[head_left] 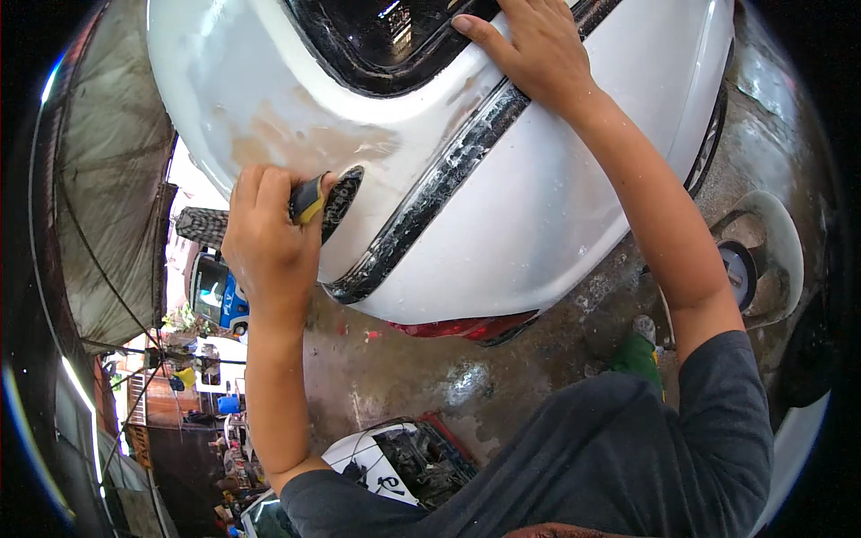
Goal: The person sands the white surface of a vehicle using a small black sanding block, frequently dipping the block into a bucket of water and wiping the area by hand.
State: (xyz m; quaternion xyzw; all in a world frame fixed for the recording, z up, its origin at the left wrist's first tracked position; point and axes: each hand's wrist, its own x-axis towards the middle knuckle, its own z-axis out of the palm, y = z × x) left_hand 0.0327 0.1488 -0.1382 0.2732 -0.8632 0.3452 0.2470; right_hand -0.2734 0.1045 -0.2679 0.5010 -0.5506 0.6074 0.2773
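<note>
My left hand (272, 220) is closed around a folded dark sheet of sandpaper (307, 199) with a yellow backing or pad at its edge. It is at a white car body (502, 206), just below patches of brown showing through the paint (296, 134). Beside the fingers is a black oval piece (343, 204), and a dark speckled bar (202, 226) sticks out left of the wrist. My right hand (543, 54) lies flat at the dark window's (386, 40) corner, thumb stretched out; its fingertips are cut off by the upper edge. A whitish-smeared black trim strip (430, 193) runs diagonally between both hands.
A red tail light (457, 327) is on the car's near edge. A pale plastic chair (785, 255) with a round container (737, 273) stands at right on wet concrete (395, 368). Dismantled vehicle parts (413, 457) lie below; a blue vehicle (220, 291) stands at left.
</note>
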